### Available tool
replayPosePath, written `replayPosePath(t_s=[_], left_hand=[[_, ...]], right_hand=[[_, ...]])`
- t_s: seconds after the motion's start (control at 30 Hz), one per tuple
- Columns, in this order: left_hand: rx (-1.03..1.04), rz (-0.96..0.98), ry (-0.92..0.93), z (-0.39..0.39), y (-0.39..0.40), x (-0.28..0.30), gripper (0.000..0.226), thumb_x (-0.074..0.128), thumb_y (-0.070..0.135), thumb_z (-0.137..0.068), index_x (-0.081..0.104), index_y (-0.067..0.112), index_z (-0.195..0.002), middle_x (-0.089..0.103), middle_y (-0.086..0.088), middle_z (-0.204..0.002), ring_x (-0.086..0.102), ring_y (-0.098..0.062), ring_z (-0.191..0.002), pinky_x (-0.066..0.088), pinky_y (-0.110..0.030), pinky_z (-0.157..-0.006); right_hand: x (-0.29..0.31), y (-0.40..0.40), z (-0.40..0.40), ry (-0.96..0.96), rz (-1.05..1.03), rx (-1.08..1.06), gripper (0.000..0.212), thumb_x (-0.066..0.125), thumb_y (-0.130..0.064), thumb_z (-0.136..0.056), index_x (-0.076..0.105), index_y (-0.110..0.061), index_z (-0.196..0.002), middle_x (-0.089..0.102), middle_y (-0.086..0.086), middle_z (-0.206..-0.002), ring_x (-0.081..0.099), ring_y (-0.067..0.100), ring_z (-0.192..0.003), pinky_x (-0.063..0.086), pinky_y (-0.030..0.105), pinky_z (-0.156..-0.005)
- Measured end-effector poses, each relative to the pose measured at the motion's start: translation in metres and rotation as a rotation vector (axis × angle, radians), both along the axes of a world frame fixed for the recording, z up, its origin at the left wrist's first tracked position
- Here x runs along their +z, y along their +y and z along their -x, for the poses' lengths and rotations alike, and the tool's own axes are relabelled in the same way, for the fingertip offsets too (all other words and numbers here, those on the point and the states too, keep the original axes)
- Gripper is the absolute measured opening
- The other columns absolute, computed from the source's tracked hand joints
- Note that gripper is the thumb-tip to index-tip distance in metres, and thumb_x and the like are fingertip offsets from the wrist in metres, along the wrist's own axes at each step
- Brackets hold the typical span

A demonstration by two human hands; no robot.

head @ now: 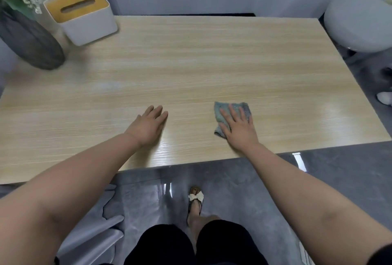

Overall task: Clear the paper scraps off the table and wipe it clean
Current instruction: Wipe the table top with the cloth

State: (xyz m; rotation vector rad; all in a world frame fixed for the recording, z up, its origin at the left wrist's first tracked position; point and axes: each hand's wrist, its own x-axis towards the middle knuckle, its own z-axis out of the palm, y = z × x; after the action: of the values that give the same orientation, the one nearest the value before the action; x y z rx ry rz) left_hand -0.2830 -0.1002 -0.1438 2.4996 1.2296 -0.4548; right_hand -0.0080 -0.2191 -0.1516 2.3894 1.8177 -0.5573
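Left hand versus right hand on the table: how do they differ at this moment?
The right hand presses a grey-blue cloth flat with spread fingers; the left hand rests bare on the table with fingers close together. The right hand lies nearer the table's right end, the left hand nearer the middle. Both lie palm down, fingers straight.

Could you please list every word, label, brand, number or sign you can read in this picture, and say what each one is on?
None: no readable text shows anywhere in the head view.
Tissue box: plain white sides and a yellow lid with a slot, no label visible.
Cloth under the right hand: no tag or print visible.
Table: bare wood grain only, no markings.
Dark vase: ribbed surface, blurred, no lettering discernible.
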Motion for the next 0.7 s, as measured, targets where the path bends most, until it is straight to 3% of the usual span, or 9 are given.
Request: replayPosePath(t_s=[0.13, 0.43, 0.7], left_hand=[[-0.006, -0.025, -0.021, 0.005, -0.009, -0.001, 0.05, 0.023, 0.028, -0.102, 0.014, 0.02, -0.151, 0.005, -0.005, -0.159, 0.002, -0.027, -0.146, 0.021, -0.048, -0.114], [0.036, -0.1, -0.094, 0.008, -0.026, -0.003, 0.049, 0.019, 0.029, -0.103, 0.013, 0.021, -0.151, 0.005, -0.004, -0.159, 0.003, -0.025, -0.146, 0.016, -0.047, -0.117], [0.056, -0.236, -0.156, 0.009, -0.032, -0.014, 0.049, 0.025, 0.032, -0.1, 0.023, 0.022, -0.148, 0.02, -0.002, -0.157, 0.014, -0.024, -0.145, 0.022, -0.046, -0.115]], right_hand=[[0.001, -0.008, 0.004, -0.002, 0.022, -0.065, 0.053, 0.016, -0.05, -0.1, 0.0, -0.037, -0.149, -0.011, -0.007, -0.158, -0.013, 0.024, -0.145, -0.005, 0.049, -0.116], [-0.012, -0.022, 0.061, -0.016, -0.074, 0.039, 0.054, 0.014, -0.052, -0.099, -0.003, -0.041, -0.148, -0.014, -0.01, -0.157, -0.017, 0.023, -0.144, -0.011, 0.047, -0.114], [-0.016, -0.032, 0.023, -0.016, -0.153, 0.002, 0.055, 0.017, -0.057, -0.097, 0.003, -0.042, -0.148, -0.008, -0.012, -0.158, -0.013, 0.015, -0.145, -0.01, 0.044, -0.115]])
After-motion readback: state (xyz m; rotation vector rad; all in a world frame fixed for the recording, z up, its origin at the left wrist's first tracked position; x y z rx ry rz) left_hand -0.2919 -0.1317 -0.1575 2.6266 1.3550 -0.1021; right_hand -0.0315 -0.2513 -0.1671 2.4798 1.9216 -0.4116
